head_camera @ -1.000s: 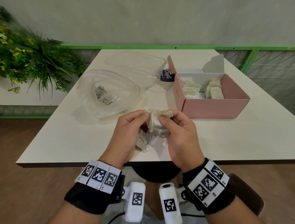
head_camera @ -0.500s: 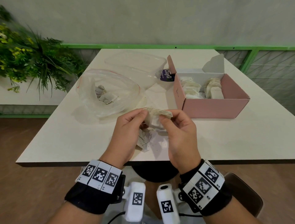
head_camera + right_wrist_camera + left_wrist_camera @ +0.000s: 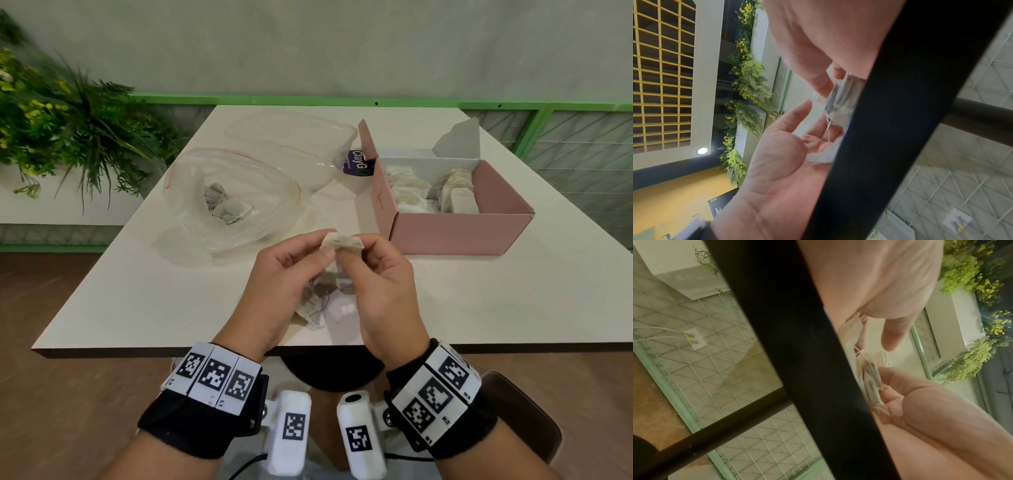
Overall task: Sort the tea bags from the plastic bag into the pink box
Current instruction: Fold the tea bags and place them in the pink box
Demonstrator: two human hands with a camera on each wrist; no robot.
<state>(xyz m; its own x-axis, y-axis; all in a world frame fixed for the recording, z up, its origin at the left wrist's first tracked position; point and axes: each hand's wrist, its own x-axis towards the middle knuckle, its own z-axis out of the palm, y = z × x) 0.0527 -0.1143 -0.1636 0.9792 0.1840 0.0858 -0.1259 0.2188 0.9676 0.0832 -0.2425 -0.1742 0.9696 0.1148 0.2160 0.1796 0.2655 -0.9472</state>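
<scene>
Both hands pinch one crumpled pale tea bag [image 3: 342, 241] above the near table edge. My left hand [image 3: 323, 245] holds its left end and my right hand [image 3: 356, 251] its right end. In the wrist views the tea bag [image 3: 869, 374] [image 3: 842, 95] hangs between the fingertips. A small heap of tea bags [image 3: 317, 301] lies on the table under the hands, partly hidden. The clear plastic bag [image 3: 239, 192] lies at the left with a few tea bags [image 3: 226, 207] inside. The open pink box [image 3: 445, 234] at the right holds tea bags [image 3: 411, 188].
A clear plastic container [image 3: 291, 144] stands behind the bag, and a purple label [image 3: 356, 164] shows beside the box. A leafy plant [image 3: 68, 130] hangs off the table's left side. The white table [image 3: 513, 301] ends just before my wrists.
Both hands have risen a little and moved away from me. The tea bag, a loose clump before, is now pinched small between the fingertips. The heap underneath stays put.
</scene>
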